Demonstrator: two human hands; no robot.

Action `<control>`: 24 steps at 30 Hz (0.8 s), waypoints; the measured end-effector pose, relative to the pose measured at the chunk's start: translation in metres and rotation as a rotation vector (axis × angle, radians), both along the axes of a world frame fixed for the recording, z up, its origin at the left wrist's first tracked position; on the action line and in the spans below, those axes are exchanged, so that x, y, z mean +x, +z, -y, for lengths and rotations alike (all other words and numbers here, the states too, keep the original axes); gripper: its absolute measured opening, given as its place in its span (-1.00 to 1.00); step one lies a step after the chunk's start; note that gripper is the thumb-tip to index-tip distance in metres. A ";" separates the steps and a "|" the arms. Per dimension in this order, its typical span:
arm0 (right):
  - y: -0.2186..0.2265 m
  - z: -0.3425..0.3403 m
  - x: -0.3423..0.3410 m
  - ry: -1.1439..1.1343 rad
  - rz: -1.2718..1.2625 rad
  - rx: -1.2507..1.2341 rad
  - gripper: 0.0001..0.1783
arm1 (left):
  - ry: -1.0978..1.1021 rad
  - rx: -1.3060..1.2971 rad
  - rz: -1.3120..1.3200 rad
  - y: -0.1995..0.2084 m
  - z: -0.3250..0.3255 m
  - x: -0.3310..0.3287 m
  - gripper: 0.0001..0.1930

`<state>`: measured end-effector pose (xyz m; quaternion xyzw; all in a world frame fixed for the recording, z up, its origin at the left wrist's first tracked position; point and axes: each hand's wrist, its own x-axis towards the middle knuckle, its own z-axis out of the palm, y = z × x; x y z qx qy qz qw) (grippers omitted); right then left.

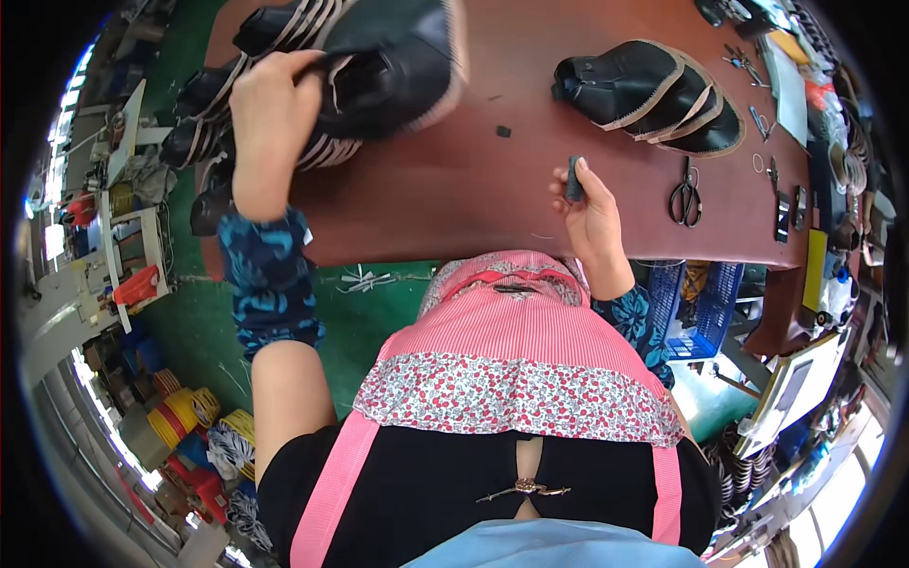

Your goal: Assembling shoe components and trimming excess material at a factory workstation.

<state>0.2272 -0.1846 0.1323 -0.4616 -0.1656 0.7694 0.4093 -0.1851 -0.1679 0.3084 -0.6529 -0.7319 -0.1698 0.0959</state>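
Note:
My left hand [269, 118] is closed on the edge of a black leather shoe upper [402, 62] with a pale toothed border, raised over the table's left side and slightly blurred. Beneath and beside it lie stacks of similar black uppers [275, 30], partly covered by my hand and the held piece. Near the table's front edge, my right hand [597, 220] grips a short, dark, stubby piece [574, 180] between thumb and fingers; its exact kind cannot be made out. Another overlapping stack of black uppers [649, 95] rests beyond my right hand.
The reddish-brown table [454, 208] holds black-handled scissors [685, 201] at the right and a small black scrap [503, 132] in the middle. Small tools lie along its right edge. Below is a blue plastic crate [710, 312]; white scraps [365, 279] lie on the green floor.

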 end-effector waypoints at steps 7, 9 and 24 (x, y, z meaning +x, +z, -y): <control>-0.038 -0.018 0.025 0.008 0.100 -0.032 -0.66 | 0.193 -0.545 -0.098 -0.125 -0.091 -0.209 -0.73; -0.056 -0.039 0.068 -0.144 0.246 -0.039 -0.67 | 0.135 -0.404 0.057 -0.140 -0.145 -0.119 -0.61; -0.127 -0.272 0.213 0.177 0.456 0.339 -0.67 | -0.539 -0.293 0.694 -0.356 -0.236 0.274 -0.27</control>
